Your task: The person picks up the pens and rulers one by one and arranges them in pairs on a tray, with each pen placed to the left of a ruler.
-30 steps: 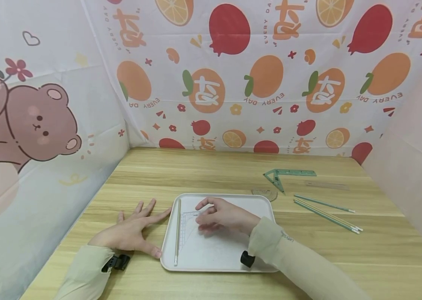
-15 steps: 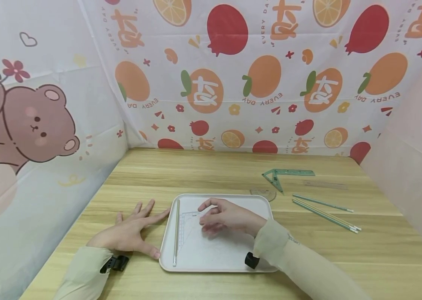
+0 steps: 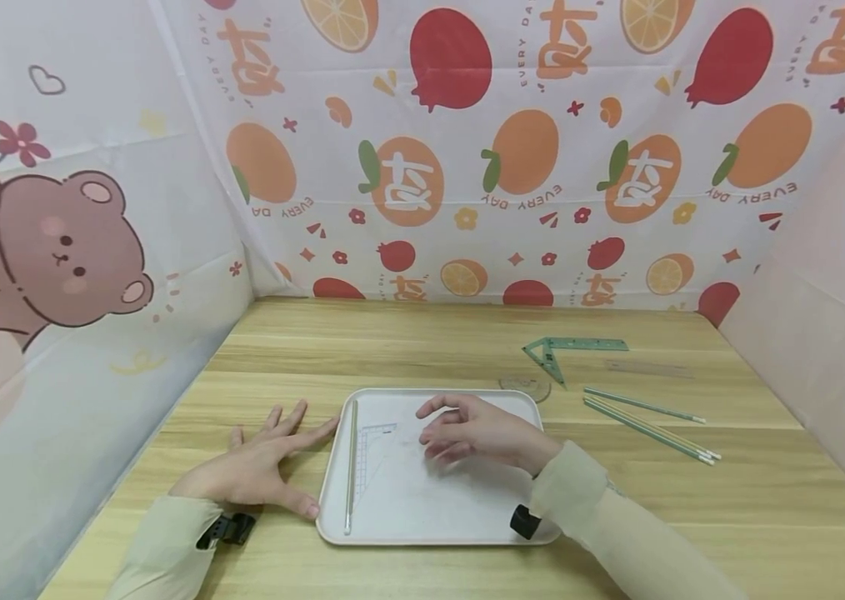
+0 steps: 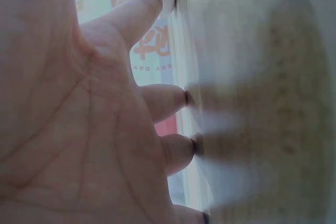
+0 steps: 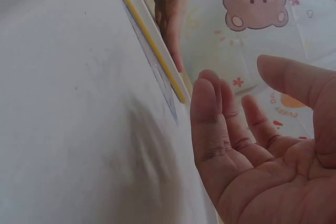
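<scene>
A white tray (image 3: 460, 517) lies on the wooden table. Along its left side rests a yellow pencil (image 3: 351, 467), eraser end toward the person. Beside the pencil lies a clear set square (image 3: 373, 450) with printed scale marks. My left hand (image 3: 261, 467) is spread on the table, its thumb and index fingertip at the tray's left edge; the left wrist view shows its fingertips (image 4: 181, 153) on the tabletop. Over the middle of the tray hovers my right hand (image 3: 478, 433), fingers loosely bent and holding nothing. In the right wrist view a gap separates the right hand from the pencil (image 5: 152, 45).
Right of the tray lie several pencils (image 3: 647, 429). A clear protractor (image 3: 527, 387) is just behind the tray's back right corner. Farther back are a green set square (image 3: 546, 358), a green ruler (image 3: 587, 343) and a clear ruler (image 3: 647, 367). Printed cloth walls surround the table.
My right hand has drawn back to the right above the tray, uncovering more of the clear set square. The left hand keeps its place, and the head view has shifted slightly.
</scene>
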Motion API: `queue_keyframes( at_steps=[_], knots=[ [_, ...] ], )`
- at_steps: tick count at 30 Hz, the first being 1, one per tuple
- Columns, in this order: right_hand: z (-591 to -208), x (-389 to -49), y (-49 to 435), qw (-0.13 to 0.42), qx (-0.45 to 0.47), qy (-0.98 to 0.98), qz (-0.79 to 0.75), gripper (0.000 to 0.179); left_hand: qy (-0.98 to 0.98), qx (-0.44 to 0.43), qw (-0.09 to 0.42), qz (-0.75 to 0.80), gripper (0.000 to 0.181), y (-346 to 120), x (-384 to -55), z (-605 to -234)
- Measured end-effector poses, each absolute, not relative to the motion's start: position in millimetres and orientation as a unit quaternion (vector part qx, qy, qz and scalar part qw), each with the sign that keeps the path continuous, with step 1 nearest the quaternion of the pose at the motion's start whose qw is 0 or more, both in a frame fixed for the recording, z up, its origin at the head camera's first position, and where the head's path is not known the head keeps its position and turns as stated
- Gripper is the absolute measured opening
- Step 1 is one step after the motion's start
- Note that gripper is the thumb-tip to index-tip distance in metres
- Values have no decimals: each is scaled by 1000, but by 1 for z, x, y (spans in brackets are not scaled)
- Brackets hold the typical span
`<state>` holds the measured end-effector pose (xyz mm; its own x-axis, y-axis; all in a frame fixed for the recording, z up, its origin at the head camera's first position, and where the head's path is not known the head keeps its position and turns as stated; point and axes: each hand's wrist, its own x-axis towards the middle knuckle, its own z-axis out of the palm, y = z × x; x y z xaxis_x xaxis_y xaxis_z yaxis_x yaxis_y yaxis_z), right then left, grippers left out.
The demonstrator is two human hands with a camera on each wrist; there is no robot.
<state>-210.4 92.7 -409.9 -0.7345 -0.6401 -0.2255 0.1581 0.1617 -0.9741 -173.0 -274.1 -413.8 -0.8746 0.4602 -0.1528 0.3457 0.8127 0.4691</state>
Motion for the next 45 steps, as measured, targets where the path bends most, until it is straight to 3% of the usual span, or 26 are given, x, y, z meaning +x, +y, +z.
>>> queue_keyframes(
  at_steps=[26,45],
  knots=[
    [-414,-186,164,263,-137,693,-657,54,945,216,127,211,121,-272,-174,-416],
    [-407,-191,209,222,-134,718,-646,58,944,216,122,220,122,-271,-172,-413]
  ],
)
